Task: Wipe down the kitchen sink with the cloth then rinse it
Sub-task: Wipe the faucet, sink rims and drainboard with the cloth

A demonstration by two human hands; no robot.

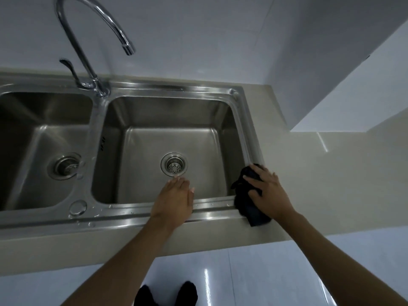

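A stainless steel double sink (167, 90) is set into a beige counter. My right hand (268, 191) presses a dark cloth (254, 212) onto the front right corner of the sink rim, fingers spread over it. My left hand (175, 200) rests flat on the front rim of the right basin, fingers together and reaching over the edge toward the drain strainer (174, 166). It holds nothing. A chrome gooseneck faucet (92, 29) rises behind the divider, its spout over the right basin with no water running.
The left basin (44, 138) has its own strainer, and a round cap sits on the front rim near the divider. Water drops lie on the front rim. Beige counter (331, 184) extends to the right, under a white box-shaped wall section (344, 89). White floor tiles lie below.
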